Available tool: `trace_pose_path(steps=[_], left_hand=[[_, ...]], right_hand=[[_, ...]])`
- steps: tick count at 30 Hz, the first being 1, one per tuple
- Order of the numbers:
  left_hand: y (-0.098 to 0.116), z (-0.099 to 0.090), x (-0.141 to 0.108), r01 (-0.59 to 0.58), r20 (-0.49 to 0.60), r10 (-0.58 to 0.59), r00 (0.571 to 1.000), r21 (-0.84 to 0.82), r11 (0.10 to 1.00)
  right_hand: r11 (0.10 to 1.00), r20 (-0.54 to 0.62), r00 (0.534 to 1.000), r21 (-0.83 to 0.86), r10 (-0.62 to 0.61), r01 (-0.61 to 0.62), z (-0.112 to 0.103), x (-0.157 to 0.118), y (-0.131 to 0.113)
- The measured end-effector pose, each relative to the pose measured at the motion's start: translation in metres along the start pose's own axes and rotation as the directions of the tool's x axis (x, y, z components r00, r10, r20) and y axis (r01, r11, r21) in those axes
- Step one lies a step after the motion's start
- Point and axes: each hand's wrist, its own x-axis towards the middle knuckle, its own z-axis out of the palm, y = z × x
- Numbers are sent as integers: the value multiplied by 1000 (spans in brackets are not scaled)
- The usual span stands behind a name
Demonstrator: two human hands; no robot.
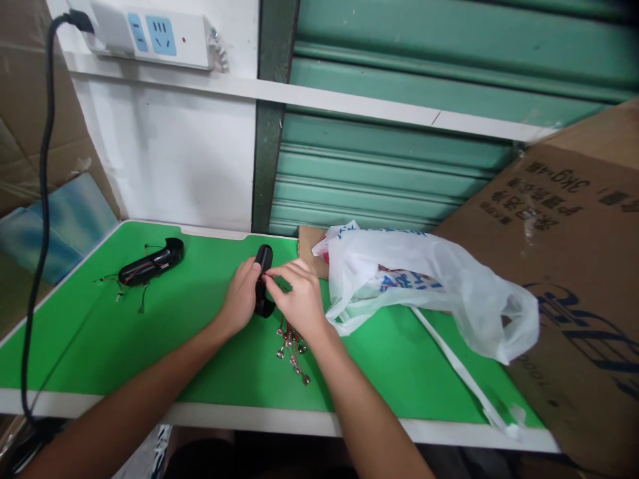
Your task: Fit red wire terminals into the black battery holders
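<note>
My left hand (242,293) is closed around a curved black plastic part (264,256), which stands roughly on end above the green table mat (200,359). At that part's right side, my right hand (298,293) pinches something too small to make out, thumb and forefinger together. Several small metallic pieces on red wires (292,352) lie on the mat beneath my right hand. Farther left rests a second curved black part (152,263), with thin wires and small connectors spreading from it.
A white plastic bag (399,273) lies on cardboard at the right, beside a white strip (449,359). A large carton (564,266) borders the right edge. A black cable (44,199) hangs at left from a power strip (170,36). Behind is a green shutter (389,153).
</note>
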Motion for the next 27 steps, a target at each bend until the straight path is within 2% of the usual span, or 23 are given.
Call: trace_pose_path(steps=[4,12,16,22,27], left_hand=[[-4,2,-3,17,-25,-18,1000,-33,999],[-5,2,1,-14,-21,13,1000,-45,999],[-5,0,4,-2,-15,2,1000,9,1000],[-1,-2,1,-57,-4,57,998,97,994],[-1,-3,0,-110,30,107,994,143,984]], right_hand=[[998,-28,1000,56,1,0,4,-1,1],[993,-6,999,109,-33,33,1,2,6],[997,80,994,9,-78,78,-3,2,8],[962,198,978,-250,-61,111,-7,1,3],[951,312,947,-263,-75,162,-7,2,2]])
